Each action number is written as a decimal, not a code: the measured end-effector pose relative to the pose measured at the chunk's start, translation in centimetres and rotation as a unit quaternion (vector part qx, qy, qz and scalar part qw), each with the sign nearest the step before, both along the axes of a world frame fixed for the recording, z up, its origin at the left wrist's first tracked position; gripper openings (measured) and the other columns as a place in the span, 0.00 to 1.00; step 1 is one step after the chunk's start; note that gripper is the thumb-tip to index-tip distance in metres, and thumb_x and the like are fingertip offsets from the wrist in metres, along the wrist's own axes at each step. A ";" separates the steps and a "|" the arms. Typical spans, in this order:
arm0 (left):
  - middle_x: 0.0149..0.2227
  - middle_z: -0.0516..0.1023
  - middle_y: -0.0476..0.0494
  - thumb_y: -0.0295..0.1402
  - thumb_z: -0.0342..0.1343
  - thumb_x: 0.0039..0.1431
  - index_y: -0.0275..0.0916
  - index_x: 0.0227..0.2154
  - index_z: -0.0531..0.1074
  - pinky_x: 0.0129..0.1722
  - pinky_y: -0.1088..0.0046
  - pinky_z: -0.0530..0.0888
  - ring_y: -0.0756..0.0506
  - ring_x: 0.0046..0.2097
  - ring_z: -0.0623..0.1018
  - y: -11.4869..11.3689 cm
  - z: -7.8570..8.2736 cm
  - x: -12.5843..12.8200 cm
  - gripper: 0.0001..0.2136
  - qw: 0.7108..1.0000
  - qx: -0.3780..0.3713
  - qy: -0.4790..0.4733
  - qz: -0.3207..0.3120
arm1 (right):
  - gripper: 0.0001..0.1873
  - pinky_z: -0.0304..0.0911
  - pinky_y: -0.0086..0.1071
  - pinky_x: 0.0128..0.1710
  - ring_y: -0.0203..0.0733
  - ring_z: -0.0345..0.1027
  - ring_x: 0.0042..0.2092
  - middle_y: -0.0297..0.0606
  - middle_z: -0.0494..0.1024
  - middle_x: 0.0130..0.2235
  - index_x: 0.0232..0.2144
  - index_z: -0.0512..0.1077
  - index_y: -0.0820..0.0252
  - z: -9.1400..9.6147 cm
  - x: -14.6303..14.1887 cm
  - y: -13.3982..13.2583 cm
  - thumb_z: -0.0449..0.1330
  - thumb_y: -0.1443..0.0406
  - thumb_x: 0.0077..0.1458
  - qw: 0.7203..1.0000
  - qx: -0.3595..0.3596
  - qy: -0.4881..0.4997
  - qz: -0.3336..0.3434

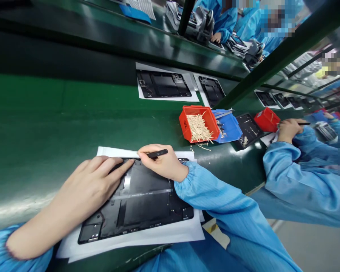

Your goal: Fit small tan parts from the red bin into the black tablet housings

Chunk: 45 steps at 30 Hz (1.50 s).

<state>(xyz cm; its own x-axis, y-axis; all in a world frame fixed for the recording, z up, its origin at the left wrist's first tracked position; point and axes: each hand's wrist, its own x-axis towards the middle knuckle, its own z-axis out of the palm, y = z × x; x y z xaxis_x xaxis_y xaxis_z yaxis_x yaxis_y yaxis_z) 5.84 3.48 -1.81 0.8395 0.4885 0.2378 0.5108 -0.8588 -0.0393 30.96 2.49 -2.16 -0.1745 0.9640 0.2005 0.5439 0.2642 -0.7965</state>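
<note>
A black tablet housing (147,204) lies on white paper sheets (170,236) in front of me, with a battery-like dark panel and a ribbon strip across its middle. My left hand (93,185) lies over the housing's left part, fingers stretched out and the index fingertip touching its far edge. My right hand (164,162) is closed in a pinch on black tweezers (158,153) near that same edge, just right of my left fingertip. The tweezers' tips and whatever they touch are hidden by my fingers.
Ahead right stand a red bin (200,126) of thin cream strips and a blue bin (228,126). Beyond them lies a dark tray (248,128). More housings (164,84) rest on paper at the back. A green post (272,49) slants overhead. A co-worker's hand (289,130) works at right.
</note>
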 end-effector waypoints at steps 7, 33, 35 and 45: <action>0.50 0.80 0.32 0.30 0.43 0.76 0.35 0.65 0.74 0.42 0.57 0.70 0.34 0.49 0.75 0.0 0.1 0.2 0.22 1.000 -0.011 -0.002 0.014 | 0.12 0.75 0.31 0.47 0.41 0.84 0.44 0.37 0.89 0.42 0.38 0.84 0.56 0.0 0.1 -0.1 0.61 0.62 0.69 1.000 0.014 0.009 0.006; 0.51 0.82 0.33 0.24 0.39 0.72 0.38 0.66 0.75 0.41 0.55 0.68 0.33 0.46 0.77 -0.7 0.2 1.2 0.27 0.998 -0.020 0.023 0.047 | 0.15 0.78 0.34 0.45 0.41 0.82 0.39 0.39 0.88 0.39 0.38 0.84 0.56 0.0 0.4 -0.6 0.59 0.60 0.72 0.996 0.088 -0.024 0.019; 0.50 0.83 0.33 0.25 0.39 0.72 0.38 0.65 0.75 0.41 0.55 0.68 0.33 0.47 0.78 -0.7 0.0 1.1 0.27 0.999 -0.022 0.010 0.043 | 0.16 0.77 0.33 0.42 0.40 0.80 0.36 0.38 0.87 0.38 0.40 0.84 0.55 0.4 0.6 -0.7 0.57 0.59 0.73 0.994 0.090 -0.040 0.043; 0.55 0.83 0.32 0.23 0.40 0.71 0.38 0.67 0.74 0.42 0.55 0.70 0.31 0.51 0.78 -1.1 0.3 1.0 0.28 0.998 -0.037 0.006 0.050 | 0.14 0.77 0.33 0.42 0.40 0.81 0.35 0.38 0.87 0.35 0.35 0.83 0.55 0.8 1.5 -0.5 0.59 0.60 0.70 0.995 0.085 -0.038 0.033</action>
<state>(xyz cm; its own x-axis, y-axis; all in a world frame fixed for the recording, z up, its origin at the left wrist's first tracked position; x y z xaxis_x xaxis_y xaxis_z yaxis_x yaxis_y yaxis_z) 6.81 2.40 -1.52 0.7883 0.5860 0.1877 0.5941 -0.8042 0.0159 32.46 2.00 -1.39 -0.2580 0.9032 0.3431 0.5784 0.4289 -0.6939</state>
